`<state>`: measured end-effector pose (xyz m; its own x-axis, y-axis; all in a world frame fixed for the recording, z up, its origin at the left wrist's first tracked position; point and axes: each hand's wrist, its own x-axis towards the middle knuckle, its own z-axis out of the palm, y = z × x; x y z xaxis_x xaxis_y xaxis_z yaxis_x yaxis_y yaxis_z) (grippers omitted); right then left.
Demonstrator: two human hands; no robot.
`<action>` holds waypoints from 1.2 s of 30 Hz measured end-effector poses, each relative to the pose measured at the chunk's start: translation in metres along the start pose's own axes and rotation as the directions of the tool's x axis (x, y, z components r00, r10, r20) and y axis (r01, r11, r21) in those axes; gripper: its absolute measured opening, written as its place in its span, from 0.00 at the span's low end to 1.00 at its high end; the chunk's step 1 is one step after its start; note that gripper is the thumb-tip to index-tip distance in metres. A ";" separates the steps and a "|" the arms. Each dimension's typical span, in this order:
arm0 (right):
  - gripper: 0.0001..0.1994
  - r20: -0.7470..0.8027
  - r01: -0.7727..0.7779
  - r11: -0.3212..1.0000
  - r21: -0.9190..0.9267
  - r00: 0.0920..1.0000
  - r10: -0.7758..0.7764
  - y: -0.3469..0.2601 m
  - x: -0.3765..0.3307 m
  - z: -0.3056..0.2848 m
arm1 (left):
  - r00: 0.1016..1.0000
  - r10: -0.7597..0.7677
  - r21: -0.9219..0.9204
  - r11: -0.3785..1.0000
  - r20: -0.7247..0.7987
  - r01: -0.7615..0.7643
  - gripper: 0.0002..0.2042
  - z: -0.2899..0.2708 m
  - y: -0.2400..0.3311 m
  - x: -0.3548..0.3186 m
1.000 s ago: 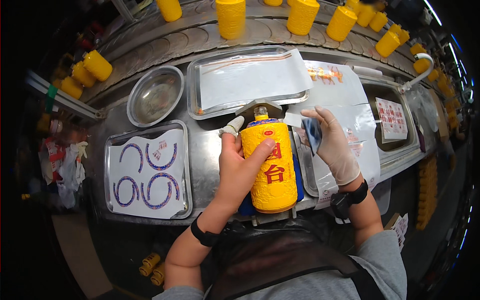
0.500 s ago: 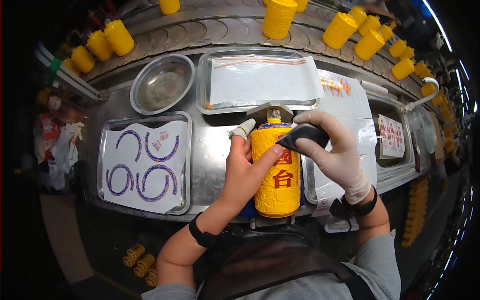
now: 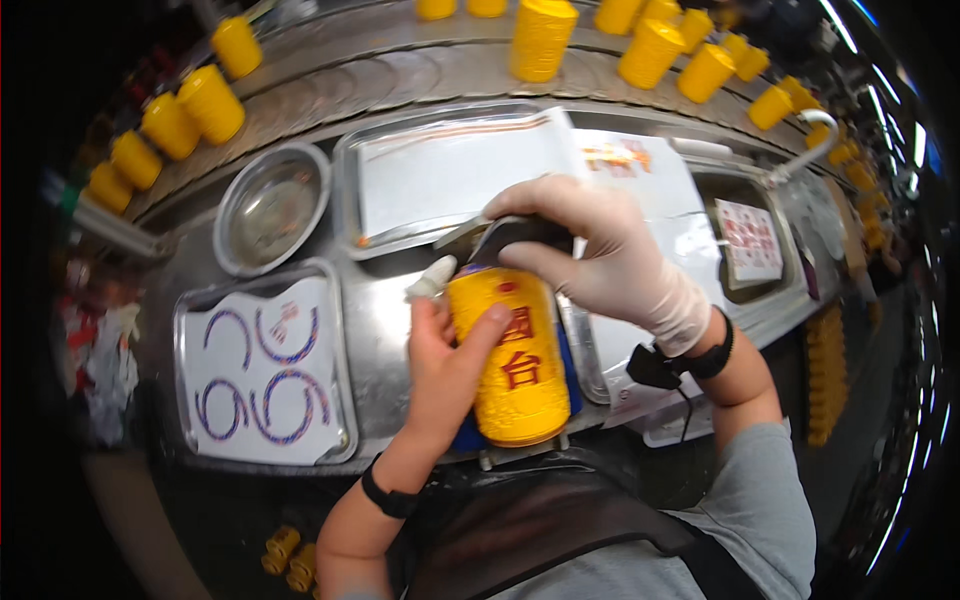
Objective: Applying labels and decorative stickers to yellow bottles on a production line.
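A yellow embossed bottle point(image 3: 523, 405) with red characters lies tilted on a blue-padded holder at the bench's front edge. My left hand point(image 3: 445, 365), bare except for a white covering on one fingertip, grips its left side near the shoulder, thumb on the front. My right hand point(image 3: 620, 250), in a white glove, pinches a flat black scraper-like piece point(image 3: 525, 232) over the bottle's top end. The scraper and glove hide the bottle's neck. A thin strip of blue patterned band shows at the shoulder.
On the left, a metal tray point(image 3: 345, 400) holds a sheet of curved blue patterned strips. Behind are a metal bowl point(image 3: 232, 225) and another tray point(image 3: 350, 190) with a white sheet. A sink point(image 3: 795, 270) with a faucet is right. Yellow bottles point(image 3: 543, 40) line the conveyor.
My right hand has moved the black scraper from the bottle's upper front to its top end, now covering the neck. My left hand keeps its grip. The whole view has shifted somewhat.
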<state>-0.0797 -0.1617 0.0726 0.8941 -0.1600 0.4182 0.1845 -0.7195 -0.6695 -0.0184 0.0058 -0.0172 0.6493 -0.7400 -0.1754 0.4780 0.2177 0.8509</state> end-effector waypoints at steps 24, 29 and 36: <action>0.13 -0.684 -0.898 0.434 -0.070 0.360 0.634 0.195 -0.267 -0.219 | 0.997 -0.065 0.179 0.981 -0.048 0.073 0.28 -0.007 0.004 -0.002; 0.15 -0.576 -0.952 0.129 -0.276 0.271 0.771 0.231 -0.298 -0.258 | 0.998 -0.048 0.235 0.970 -0.044 0.057 0.30 -0.009 0.004 0.000; 0.23 -0.227 -0.957 0.256 -0.134 0.281 0.933 0.176 -0.264 -0.203 | 0.995 -0.076 0.256 0.963 -0.065 0.090 0.26 -0.010 0.007 -0.001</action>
<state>-0.3658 -0.3831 -0.0311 0.3307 -0.8691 -0.3677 -0.8635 -0.1214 -0.4896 -0.0096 0.0142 -0.0164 0.6483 -0.7114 -0.2714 0.3673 -0.0200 0.9299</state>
